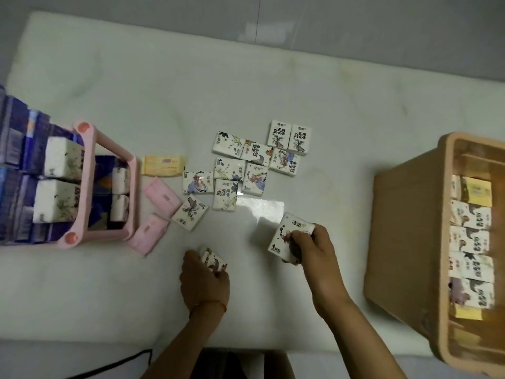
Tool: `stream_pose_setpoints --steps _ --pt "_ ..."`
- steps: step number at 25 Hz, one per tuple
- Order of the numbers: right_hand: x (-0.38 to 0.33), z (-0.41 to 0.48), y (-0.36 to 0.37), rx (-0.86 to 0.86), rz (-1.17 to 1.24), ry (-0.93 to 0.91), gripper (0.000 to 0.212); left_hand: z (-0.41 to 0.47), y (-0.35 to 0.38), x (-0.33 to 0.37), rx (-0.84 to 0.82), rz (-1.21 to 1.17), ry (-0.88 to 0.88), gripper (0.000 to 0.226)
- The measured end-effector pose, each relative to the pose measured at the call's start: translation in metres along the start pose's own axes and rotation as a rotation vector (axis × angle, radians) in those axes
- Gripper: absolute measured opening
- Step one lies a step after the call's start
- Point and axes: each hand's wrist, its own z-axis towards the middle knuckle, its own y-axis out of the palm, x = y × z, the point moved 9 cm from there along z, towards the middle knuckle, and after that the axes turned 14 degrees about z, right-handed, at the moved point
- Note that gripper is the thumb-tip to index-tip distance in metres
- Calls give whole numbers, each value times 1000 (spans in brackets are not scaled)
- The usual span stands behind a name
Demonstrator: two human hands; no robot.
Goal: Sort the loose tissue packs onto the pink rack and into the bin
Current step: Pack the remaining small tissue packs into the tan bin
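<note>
My left hand (203, 281) grips a white printed tissue pack (213, 259) near the table's front. My right hand (314, 248) holds another white printed pack (288, 236), lifted a little to the right of it. Several loose white packs (246, 165) lie in a cluster at the table's middle. A yellow pack (164, 166) and two pink packs (161, 196) (147, 235) lie beside the pink rack (87, 181) at the left, which carries white and blue packs. The tan bin (404, 242) at the right contains white and yellow packs.
The white padded table surface (246, 91) spreads behind the packs. A black cable (117, 363) runs below the table's front edge. Blue packs (16, 160) are stacked at the far left of the rack.
</note>
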Motion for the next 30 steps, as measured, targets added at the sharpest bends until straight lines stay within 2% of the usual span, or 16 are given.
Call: stream_pose_setpoints --steps 3,7,8,11,12,14,15,17,19,22,26,30 --pt "-39 -19 -53 62 156 -114 10 -28 -3 33 -21 -159 3 42" --pt "-79 -52 -183 419 411 -301 29 -112 -52 116 -62 -614 174 6" --pt "-84 -59 -220 517 383 -332 30 -140 -61 144 -123 -723 241 5" --pt "-91 -64 -312 710 185 -343 26 -220 -40 226 -432 -809 432 29" --pt "-94 -61 -328 721 115 -338 25 -242 -17 245 -562 -795 431 31" --pt "-98 -56 -353 701 -45 -331 25 -284 48 272 -816 -743 321 18" --pt "-99 -55 -360 671 -136 -333 25 -295 77 277 -841 -657 249 16" --pt "-97 -56 -368 635 -238 -356 26 -292 118 277 -694 -385 170 25" --pt "-92 -59 -374 627 -225 -367 26 -278 136 271 -514 -156 112 38" --pt "-83 -55 -381 586 -168 -352 25 -271 151 264 -411 78 39 44" --pt "-75 -44 -383 514 -130 -332 27 -276 160 266 -401 163 83 43" --pt "-71 -39 -383 494 -131 -329 28 -268 182 262 -541 177 46 21"
